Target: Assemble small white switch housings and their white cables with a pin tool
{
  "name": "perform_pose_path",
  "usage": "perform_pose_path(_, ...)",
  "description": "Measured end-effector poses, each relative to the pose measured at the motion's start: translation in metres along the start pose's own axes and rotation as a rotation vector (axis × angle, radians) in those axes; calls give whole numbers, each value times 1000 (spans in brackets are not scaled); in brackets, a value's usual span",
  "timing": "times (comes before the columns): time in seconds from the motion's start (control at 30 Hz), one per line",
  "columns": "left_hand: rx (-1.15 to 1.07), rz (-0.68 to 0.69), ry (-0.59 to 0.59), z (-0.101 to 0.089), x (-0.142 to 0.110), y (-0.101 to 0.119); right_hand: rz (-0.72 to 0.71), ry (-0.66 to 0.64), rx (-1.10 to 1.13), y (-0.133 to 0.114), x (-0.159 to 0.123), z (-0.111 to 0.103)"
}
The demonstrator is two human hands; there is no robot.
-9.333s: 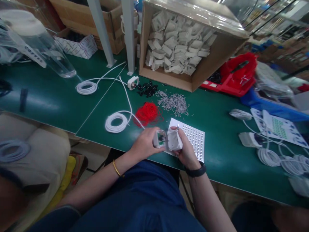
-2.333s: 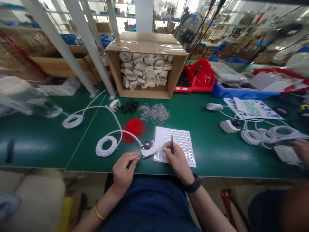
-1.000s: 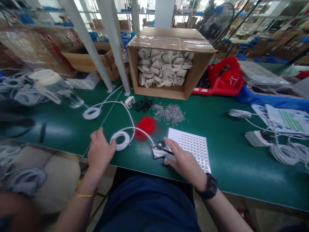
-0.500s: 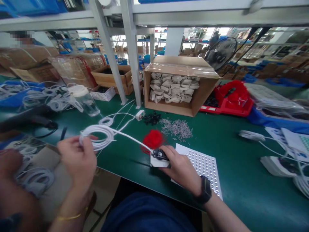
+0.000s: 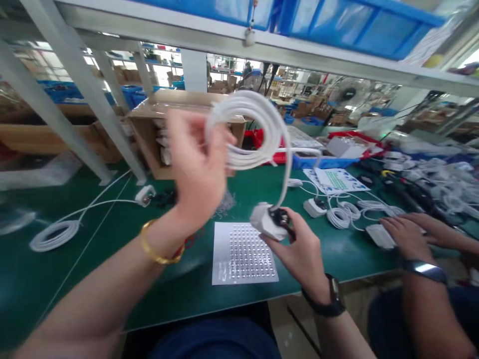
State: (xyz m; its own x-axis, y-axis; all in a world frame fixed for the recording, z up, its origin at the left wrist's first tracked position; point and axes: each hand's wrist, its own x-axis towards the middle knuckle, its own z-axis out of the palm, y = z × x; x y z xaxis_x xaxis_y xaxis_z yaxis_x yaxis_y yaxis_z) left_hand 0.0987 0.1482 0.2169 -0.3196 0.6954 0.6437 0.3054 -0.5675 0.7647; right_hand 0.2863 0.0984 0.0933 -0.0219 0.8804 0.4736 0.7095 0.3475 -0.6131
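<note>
Now, hands apart, the left hand point(image 5: 198, 169) clasped the coiled white cable point(image 5: 249, 102) in mid-air, the right hand point(image 5: 305, 252) gripped the white housing point(image 5: 264, 222) above the table point(image 5: 194, 309) near its front edge; a hard tug between them could have strained the cable's joint.

L hand point(image 5: 198, 169) holds wht cable coil point(image 5: 249, 103), R hand point(image 5: 305, 249) wht housing point(image 5: 264, 220).

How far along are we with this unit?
Apparently done: coiled white cable joined to white housing. In hand: left hand holds the coil, right hand the housing. Probably left: setting both down on the green table, perhaps near the similar white unit.
</note>
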Motion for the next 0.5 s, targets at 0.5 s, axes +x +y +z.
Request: perform_pose_path(0.5, 652, -304, -327, -122, -47, -189, 347, -97, -548, 206, 32, -14)
